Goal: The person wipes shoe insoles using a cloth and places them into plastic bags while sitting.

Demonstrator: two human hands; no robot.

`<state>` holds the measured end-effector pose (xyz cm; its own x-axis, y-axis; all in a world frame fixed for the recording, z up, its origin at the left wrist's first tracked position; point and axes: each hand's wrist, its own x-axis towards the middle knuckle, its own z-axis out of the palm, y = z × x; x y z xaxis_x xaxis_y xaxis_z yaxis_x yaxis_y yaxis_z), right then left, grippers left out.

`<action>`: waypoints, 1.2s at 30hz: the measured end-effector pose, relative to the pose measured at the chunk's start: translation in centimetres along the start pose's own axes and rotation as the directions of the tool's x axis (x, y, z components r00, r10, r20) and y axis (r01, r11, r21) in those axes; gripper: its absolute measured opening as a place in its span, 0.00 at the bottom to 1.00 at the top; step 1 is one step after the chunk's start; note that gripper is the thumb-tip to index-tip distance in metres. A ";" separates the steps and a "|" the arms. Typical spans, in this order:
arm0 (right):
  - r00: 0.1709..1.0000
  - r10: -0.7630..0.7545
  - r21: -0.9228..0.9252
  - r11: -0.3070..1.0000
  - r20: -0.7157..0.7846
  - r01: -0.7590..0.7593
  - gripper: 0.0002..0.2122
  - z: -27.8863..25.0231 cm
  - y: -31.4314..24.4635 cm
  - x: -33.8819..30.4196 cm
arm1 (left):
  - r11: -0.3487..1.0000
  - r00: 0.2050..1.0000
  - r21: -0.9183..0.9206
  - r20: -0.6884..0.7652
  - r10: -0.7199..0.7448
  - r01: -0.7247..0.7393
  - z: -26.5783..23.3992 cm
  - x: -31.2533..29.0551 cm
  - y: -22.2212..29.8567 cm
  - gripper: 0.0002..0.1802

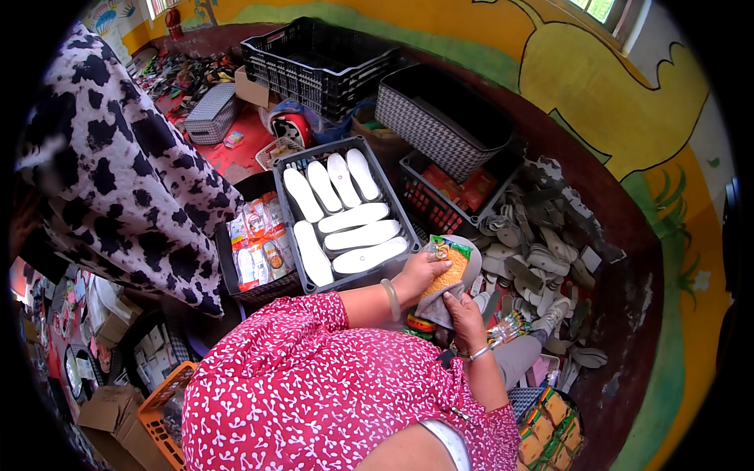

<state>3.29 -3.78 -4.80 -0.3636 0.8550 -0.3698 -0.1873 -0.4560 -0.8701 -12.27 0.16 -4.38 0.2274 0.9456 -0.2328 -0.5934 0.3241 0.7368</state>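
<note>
Both my hands meet in front of me at the right of the black crate. My left hand (422,276), its fingers closed, grips a flat yellow packet (446,275) with a green top edge. Gathered round the packet's lower end is a grey cloth piece (433,308), perhaps a pouch or cover. Thumb and fingers of my right hand (466,320) pinch that cloth at its right edge. Behind the packet shows the rounded end of a pale grey, sole-shaped piece (473,265); how it is held is hidden.
White insoles (358,217) lie in a black crate (407,213) ahead. A box of packaged goods (259,243) adjoins it, beside a person in a spotted garment (118,157). Loose soles (542,259) heap up at right. Yellow packets (550,428) fill a basket at lower right.
</note>
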 end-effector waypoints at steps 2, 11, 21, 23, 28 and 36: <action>1.000 -0.003 -0.020 1.000 0.013 0.004 0.11 0.1 -0.2 0.0 | 1.000 1.000 -0.026 -0.004 -0.009 0.009 -0.1 -0.2 0.0 0.11; 0.999 -0.016 0.001 1.000 -0.033 0.016 0.09 0.7 0.0 -0.5 | 0.994 0.999 -0.105 0.014 -0.031 0.032 0.0 -0.6 0.1 0.11; 0.999 -0.043 0.000 0.999 -0.005 0.043 0.10 0.2 1.3 -1.0 | 0.995 1.000 -0.097 0.024 -0.003 0.006 -0.6 -1.0 -1.2 0.11; 0.999 -0.050 -0.008 0.999 0.005 0.050 0.10 0.3 1.4 -1.3 | 0.995 1.000 -0.100 0.026 -0.003 0.005 -0.6 -1.3 -1.3 0.11; 0.999 -0.052 -0.018 0.998 -0.009 0.052 0.10 0.2 2.0 -1.4 | 0.991 0.999 -0.130 0.034 -0.004 0.008 -0.8 -1.5 -1.7 0.11; 0.998 -0.059 -0.002 0.998 -0.016 0.059 0.09 0.4 2.5 -1.8 | 0.991 0.999 -0.134 0.045 -0.002 0.008 -1.0 -1.9 -2.1 0.11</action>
<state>3.16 -6.54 -6.19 -0.3373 0.8842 -0.3232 -0.2063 -0.4044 -0.8910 -12.21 -2.33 -6.14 0.2628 0.9427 -0.2057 -0.6894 0.3326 0.6435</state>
